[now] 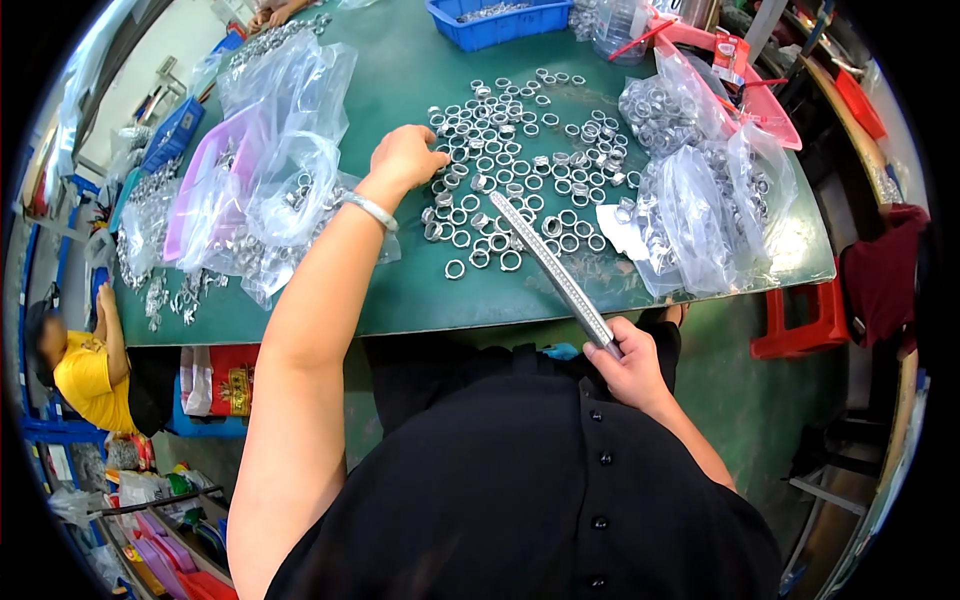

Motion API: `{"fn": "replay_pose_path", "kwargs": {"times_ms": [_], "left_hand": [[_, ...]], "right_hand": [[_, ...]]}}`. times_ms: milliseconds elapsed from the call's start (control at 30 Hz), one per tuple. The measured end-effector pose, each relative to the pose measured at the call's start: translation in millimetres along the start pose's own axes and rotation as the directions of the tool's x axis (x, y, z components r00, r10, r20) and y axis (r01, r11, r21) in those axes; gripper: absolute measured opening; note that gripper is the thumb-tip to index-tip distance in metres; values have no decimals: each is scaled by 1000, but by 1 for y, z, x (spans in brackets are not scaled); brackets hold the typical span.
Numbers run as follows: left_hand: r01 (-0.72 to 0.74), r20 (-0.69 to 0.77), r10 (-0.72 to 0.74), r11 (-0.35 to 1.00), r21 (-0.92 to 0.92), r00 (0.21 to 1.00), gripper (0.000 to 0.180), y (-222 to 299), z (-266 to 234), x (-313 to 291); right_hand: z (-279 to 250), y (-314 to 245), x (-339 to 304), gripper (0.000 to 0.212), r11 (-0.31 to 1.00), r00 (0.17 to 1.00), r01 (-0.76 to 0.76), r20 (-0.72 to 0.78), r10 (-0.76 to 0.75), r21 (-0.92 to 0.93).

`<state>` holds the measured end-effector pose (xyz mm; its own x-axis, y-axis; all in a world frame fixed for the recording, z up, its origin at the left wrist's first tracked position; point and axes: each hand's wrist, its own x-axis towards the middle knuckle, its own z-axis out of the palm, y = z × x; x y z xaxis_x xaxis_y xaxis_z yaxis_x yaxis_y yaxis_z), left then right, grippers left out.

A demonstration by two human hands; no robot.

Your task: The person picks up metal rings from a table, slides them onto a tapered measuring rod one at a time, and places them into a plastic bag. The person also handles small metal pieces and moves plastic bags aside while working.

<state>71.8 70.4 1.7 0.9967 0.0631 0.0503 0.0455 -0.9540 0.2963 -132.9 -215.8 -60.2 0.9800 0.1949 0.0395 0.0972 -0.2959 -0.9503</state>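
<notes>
Many small silver metal rings [520, 160] lie spread over the middle of a green table [400, 290]. My left hand [405, 158], with a silver bracelet on the wrist, rests on the left edge of the ring pile, fingers curled over a few rings. Whether it holds one is hidden. My right hand [630, 362] is near my body at the table's front edge, closed around the lower end of a long thin metal rod [552, 268]. The rod slants up and left, its tip over the rings.
Clear plastic bags of rings [700, 200] lie at the right and more bags [270, 170] at the left. A blue bin [495, 22] and a pink tray [760, 95] stand at the back. A person in a yellow shirt [85, 375] sits lower left. A red stool [800, 325] stands right.
</notes>
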Motion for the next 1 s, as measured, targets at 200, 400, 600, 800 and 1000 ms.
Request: {"fn": "replay_pose_path", "kwargs": {"times_ms": [200, 400, 600, 800, 1000], "left_hand": [[-37, 55, 44, 993, -114, 998, 34, 1, 8, 9], [-2, 40, 50, 650, -760, 998, 17, -7, 8, -6], [142, 260, 369, 317, -938, 892, 13, 16, -4, -53], [239, 291, 410, 175, -955, 864, 12, 15, -3, -78], [284, 254, 459, 4, -959, 851, 15, 17, -6, -88]], "right_hand": [[-3, 5, 0, 12, 1000, 1000, -15, -4, 15, -7], [-1, 2, 4, 12, 1000, 1000, 13, 18, -12, -24], [-2, -3, 7, 11, 999, 1000, -4, 11, 5, -38], [-1, -11, 6, 11, 995, 998, 56, 21, -55, -78], [1, -6, 4, 12, 994, 998, 61, 18, -60, -95]]}}
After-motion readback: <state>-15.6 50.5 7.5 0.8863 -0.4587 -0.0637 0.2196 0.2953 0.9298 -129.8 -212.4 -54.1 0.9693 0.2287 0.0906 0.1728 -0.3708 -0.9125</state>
